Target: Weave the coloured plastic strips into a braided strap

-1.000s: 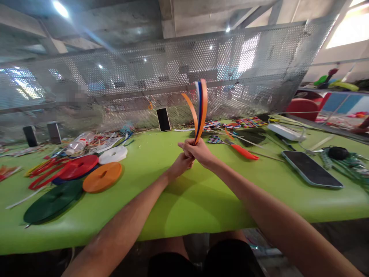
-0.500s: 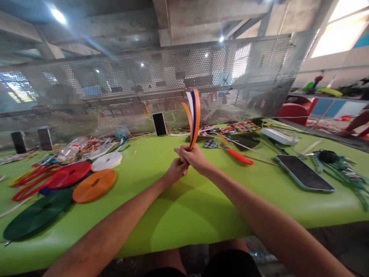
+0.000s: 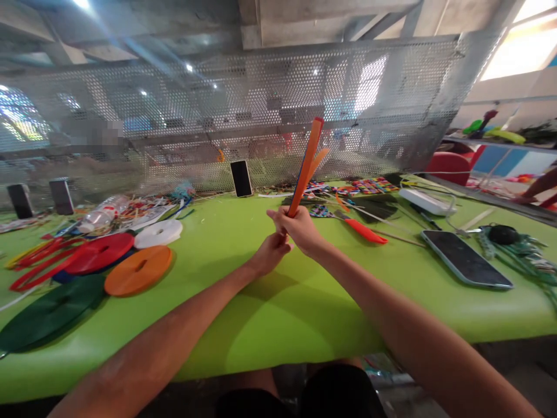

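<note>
A small bundle of flat strips [image 3: 310, 165], mostly orange with a blue edge showing, rises from my right hand [image 3: 299, 227]. My right hand is closed around its lower part, and one orange strip splays off to the right. Just below and to the left, my left hand [image 3: 270, 253] is closed against the bottom of the bundle, touching the right hand. Its fingers hide the strips' lower ends. Rolls of flat strip lie to the left: orange [image 3: 138, 270], white [image 3: 158, 233], red [image 3: 101, 253] and dark green [image 3: 52, 310].
A red-handled knife [image 3: 364, 231] lies right of my hands. Beyond it are a large phone [image 3: 466, 259], a white power strip [image 3: 426, 201] and a green cord bundle [image 3: 522, 249]. Another phone [image 3: 241, 179] stands upright before the perforated metal screen [image 3: 195, 116]. A plastic bottle [image 3: 104, 214] lies left.
The bundle has swung from upright to leaning right, and its orange side now faces me, hiding the white strip. Both hands stay closed together. The view has shifted slightly.
</note>
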`<state>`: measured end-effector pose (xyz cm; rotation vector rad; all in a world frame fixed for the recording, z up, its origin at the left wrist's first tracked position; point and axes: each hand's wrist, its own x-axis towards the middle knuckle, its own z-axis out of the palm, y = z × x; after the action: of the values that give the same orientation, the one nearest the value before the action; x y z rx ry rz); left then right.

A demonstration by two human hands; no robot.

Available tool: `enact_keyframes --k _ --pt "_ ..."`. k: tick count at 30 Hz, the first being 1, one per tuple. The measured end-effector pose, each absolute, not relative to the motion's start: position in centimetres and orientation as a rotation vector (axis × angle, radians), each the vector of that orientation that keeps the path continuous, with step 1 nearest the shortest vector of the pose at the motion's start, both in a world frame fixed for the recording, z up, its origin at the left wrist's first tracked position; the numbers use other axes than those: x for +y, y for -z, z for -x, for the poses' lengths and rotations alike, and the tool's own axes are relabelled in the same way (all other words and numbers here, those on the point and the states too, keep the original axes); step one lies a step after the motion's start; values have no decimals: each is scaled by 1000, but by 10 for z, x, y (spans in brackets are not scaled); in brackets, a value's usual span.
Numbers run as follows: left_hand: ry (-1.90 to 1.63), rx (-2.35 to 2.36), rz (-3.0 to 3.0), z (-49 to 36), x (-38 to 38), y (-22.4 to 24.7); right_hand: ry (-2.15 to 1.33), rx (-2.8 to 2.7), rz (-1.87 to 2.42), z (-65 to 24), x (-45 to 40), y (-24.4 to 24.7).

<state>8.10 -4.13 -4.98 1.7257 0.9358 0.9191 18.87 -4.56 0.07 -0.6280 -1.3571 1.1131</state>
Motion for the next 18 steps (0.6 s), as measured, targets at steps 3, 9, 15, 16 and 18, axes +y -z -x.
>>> enact_keyframes --k 3,9,15,16,18 --pt "-864 999 -1812 -79 -44 51 -1186 -1276 464 -198 -54 -21" --pt "-789 1006 -1874 -80 -46 54 -976 -1345 429 -229 -54 -41" --pt "-818 1023 -1835 -79 -46 45 -450 -1570 867 -239 -24 -18" --pt "-832 1012 -1798 -77 -46 40 -423 -1615 928 -236 -21 -13" --pt "-904 978 -1700 -72 -48 29 -418 -1717 1002 -227 -19 -3"
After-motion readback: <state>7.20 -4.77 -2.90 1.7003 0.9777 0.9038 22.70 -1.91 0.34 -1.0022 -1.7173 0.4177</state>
